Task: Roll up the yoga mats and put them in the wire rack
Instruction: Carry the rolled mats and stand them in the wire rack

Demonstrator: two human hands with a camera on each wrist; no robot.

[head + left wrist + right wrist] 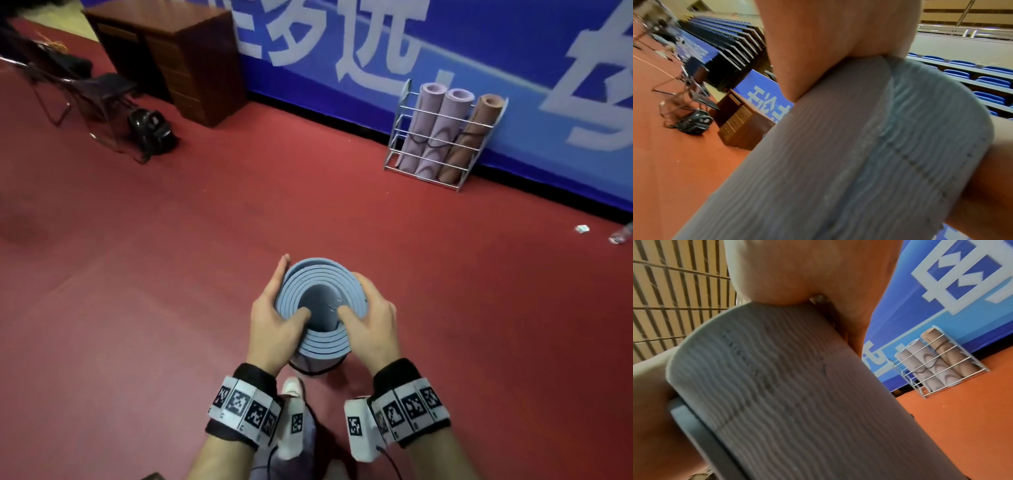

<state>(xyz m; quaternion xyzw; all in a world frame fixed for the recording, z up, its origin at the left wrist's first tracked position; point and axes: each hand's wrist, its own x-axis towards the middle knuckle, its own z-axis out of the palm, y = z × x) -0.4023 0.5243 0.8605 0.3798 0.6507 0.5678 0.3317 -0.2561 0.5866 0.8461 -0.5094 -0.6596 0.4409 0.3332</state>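
Above the floor, both hands' fingers (pixel 278 274) clasp the upright rolled mat (pixel 320 308).

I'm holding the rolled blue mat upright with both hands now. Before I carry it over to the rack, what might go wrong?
1. The blue mat is held only by the left hand and right hand, thumbs hooked into its core; no strap shows at this end, so the coil may loosen.
2. The wire rack already holds three rolled mats side by side, so a fourth may fit tightly.
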